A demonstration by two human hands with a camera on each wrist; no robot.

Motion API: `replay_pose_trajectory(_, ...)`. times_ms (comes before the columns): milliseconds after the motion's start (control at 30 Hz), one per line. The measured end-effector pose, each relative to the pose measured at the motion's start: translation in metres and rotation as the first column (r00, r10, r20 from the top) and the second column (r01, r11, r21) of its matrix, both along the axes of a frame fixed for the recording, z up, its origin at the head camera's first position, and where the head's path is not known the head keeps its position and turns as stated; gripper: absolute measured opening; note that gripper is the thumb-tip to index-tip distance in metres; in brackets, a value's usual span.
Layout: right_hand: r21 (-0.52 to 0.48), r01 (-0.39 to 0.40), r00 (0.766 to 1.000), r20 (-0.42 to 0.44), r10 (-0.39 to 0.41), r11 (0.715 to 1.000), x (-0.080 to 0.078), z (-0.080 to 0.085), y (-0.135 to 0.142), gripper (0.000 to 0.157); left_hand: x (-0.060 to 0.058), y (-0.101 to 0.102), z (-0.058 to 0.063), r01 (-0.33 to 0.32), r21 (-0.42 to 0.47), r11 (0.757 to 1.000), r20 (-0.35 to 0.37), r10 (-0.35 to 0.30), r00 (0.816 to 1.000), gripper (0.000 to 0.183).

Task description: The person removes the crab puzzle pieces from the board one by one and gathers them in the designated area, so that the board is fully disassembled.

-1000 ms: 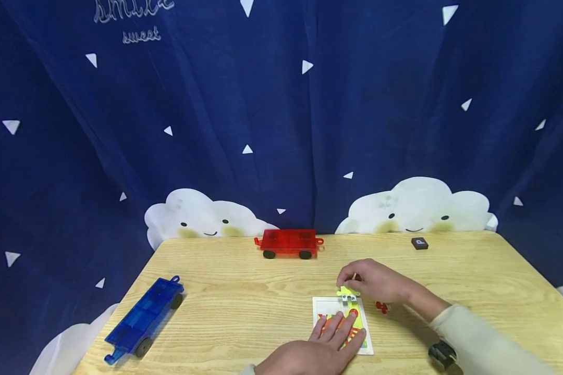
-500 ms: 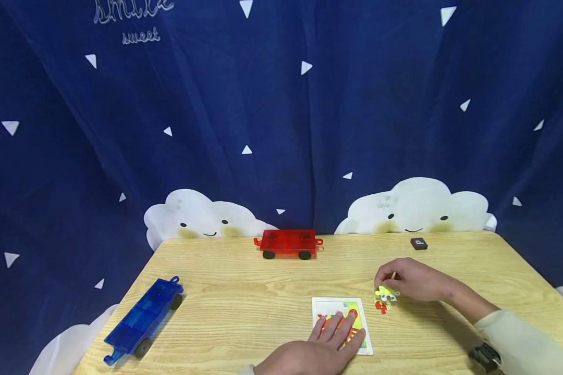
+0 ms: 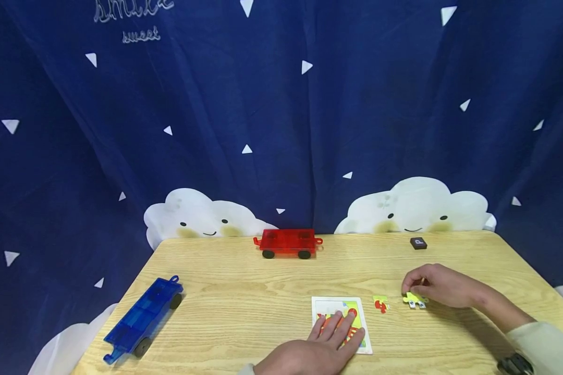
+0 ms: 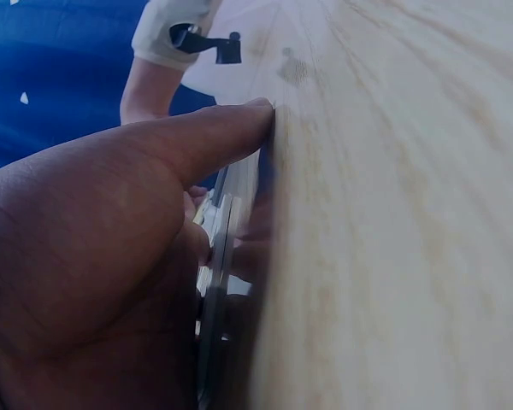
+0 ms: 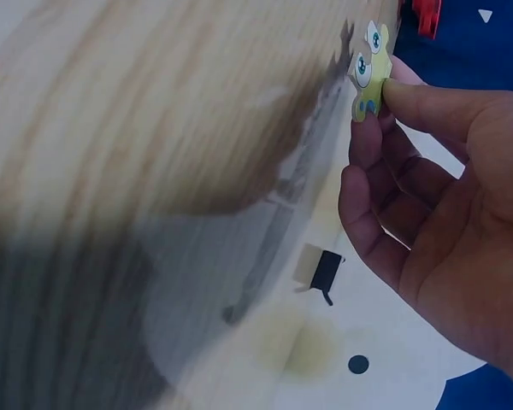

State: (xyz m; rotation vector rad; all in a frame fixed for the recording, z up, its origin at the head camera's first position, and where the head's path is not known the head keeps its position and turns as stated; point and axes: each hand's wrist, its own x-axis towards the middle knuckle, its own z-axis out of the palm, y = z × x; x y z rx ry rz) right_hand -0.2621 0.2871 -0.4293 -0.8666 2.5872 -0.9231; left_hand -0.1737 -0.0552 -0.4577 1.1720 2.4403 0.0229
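My left hand (image 3: 316, 349) lies with spread, straight fingers on a small white-framed jigsaw puzzle (image 3: 329, 300), covering much of its picture. In the left wrist view the thumb (image 4: 222, 132) stretches out close over the wood. To the right, my right hand (image 3: 443, 285) pinches a yellow puzzle piece (image 3: 414, 299) with printed eyes between thumb and fingers. That piece (image 5: 371, 68) shows its eyes and a blue spot in the right wrist view, over the table. Between the hands, a red and yellow puzzle piece (image 3: 381, 304) lies on the table.
A red toy wagon (image 3: 288, 242) stands at the table's back edge, and a blue one (image 3: 143, 317) sits slanted at the left. A dark square tile (image 3: 418, 243) marked P lies at the back right. Behind hangs a blue curtain (image 3: 281, 104) with printed clouds.
My right hand has carried the eyed piece away from the puzzle to the right, past the red and yellow piece, which now shows fully. The left hand has stayed in place.
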Motion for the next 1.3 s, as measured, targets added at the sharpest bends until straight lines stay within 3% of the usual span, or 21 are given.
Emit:
replay_pose_trajectory(567,0.006,0.032,0.998,0.047,-0.032,0.999,0.0007,-0.0068,0.0040,0.021,-0.0018,0.0010,0.0013,-0.006,0.009,1.000,0.025,0.006,1.000,0.097)
replay_pose_trajectory(1100,0.021,0.028,0.999,-0.024,-0.027,0.999,0.0028,-0.0083,0.0054,0.017,-0.0015,-0.0007,0.0011,0.003,0.019,1.000,0.024,-0.004,1.000,0.097)
replay_pose_trajectory(1300,-0.023,-0.008,0.999,-0.053,0.007,1.000,0.0012,-0.0067,0.0025,0.013,-0.0012,0.0001,0.0004,0.004,0.009,1.000,0.012,-0.004,1.000,0.097)
